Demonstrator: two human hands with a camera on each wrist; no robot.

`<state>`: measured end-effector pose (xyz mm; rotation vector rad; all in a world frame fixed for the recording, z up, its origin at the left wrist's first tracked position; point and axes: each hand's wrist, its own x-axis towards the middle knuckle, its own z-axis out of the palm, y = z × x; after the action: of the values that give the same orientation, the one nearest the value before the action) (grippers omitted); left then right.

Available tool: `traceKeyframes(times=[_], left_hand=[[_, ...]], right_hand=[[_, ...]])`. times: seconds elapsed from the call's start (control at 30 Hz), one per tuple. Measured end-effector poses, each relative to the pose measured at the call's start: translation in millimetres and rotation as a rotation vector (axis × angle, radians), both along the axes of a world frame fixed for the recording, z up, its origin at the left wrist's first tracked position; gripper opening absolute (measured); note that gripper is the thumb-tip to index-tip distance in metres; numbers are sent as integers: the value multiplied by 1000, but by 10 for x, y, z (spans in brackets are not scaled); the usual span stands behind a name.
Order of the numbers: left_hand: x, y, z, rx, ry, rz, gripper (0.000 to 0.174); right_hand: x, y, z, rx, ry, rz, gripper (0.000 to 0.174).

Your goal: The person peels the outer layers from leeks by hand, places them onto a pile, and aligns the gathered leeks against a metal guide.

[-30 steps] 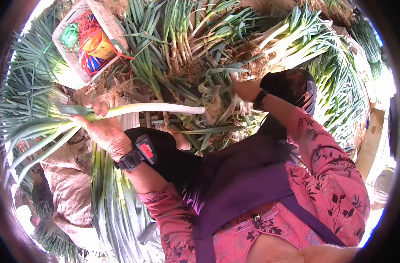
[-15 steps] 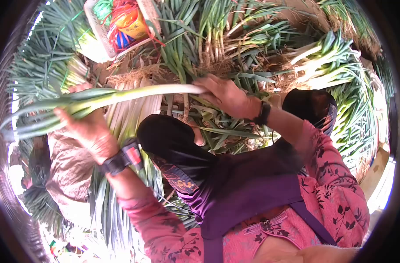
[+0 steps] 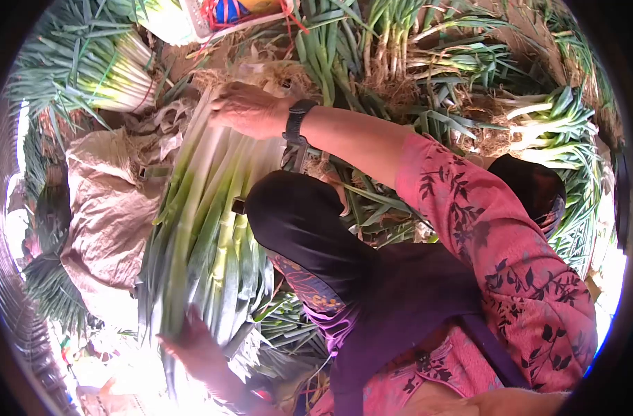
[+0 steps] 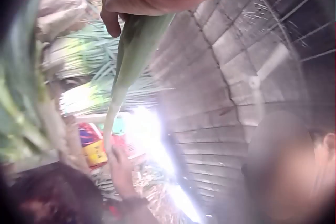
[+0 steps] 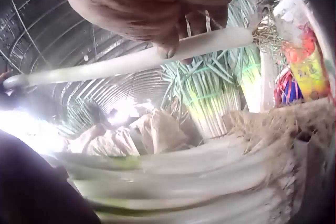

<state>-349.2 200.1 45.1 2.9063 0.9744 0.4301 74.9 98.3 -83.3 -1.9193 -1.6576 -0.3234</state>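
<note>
A long green onion (image 5: 121, 64) with a thick white stem is stretched between both hands. My right hand (image 3: 250, 111) pinches it near the white root end, thumb and fingers around the stem in the right wrist view. Lower down, my left hand (image 3: 198, 350) grips its green leaves (image 4: 139, 40), seen close in the left wrist view. Beneath it lies a pile of green onions (image 5: 173, 182), side by side, with their roots towards the far end. In the head view the held stalk overlaps the pile's left side.
A plastic basket (image 3: 254, 19) of coloured ties stands at the far edge. Tied onion bundles (image 3: 132, 69) lie at the far left, beside a crumpled beige sack (image 3: 112, 208). Loose green onions (image 3: 392, 48) spread across the back and right. The person's dark-clad knee (image 3: 295, 208) is beside the pile.
The green onion has swung from crosswise, leaves left, to lengthwise over the pile. My left hand moved down towards the body; my right hand took the root end and moved left.
</note>
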Motion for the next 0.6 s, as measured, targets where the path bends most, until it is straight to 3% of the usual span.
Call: traceKeyframes(times=[0.03, 0.07, 0.1, 0.13, 0.2, 0.23, 0.3, 0.37, 0.47, 0.6], left_hand=[[-24, -136, 93, -816, -337, 327, 60], [345, -462, 384, -1623, -691, 654, 59], [291, -349, 403, -1807, -390, 432, 51], [296, -222, 390, -1808, -397, 444, 51], [596, -96, 394, -884, 180, 225, 41], [853, -174, 442, -869, -131, 123, 31], [1223, 13, 298, -441, 55, -190, 33], [1433, 168, -32, -32, 251, -367, 37], [1583, 521, -496, -164, 320, -533, 37], [1646, 512, -538, -197, 336, -548, 34]], right_hand=[[9, 9, -108, -112, -20, -8, 13], [32, 54, -274, -371, -2, -95, 13], [60, 36, -436, -285, 72, -99, 15], [78, 14, -588, -202, 145, -106, 16], [113, -47, -561, -185, 145, -63, 20], [140, -72, -541, -163, 143, -39, 24], [186, -68, -591, -158, 195, -24, 25], [172, -48, -618, -153, 248, -5, 27], [162, -56, -606, -174, 295, -34, 30], [184, -67, -569, -199, 300, -17, 29]])
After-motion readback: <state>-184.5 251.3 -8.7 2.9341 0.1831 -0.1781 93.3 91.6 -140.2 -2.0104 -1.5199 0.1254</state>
